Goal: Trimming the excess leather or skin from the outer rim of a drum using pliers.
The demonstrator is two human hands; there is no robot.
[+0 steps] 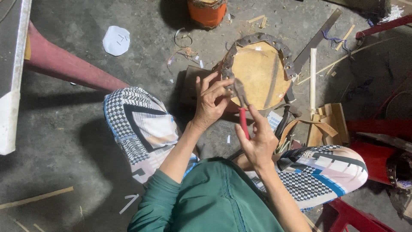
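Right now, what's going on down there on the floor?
A person sits on a concrete floor working on a round tan disc edged with a dark, hole-punched strip. The left hand pinches the strip at the disc's near edge, while the right hand holds a red-handled tool against that spot. Wood strips and scraps lie around.

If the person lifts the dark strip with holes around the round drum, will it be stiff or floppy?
Probably flexible: the dark strip curves around the round drum, and the left hand bends its end. Likely light and not fragile.
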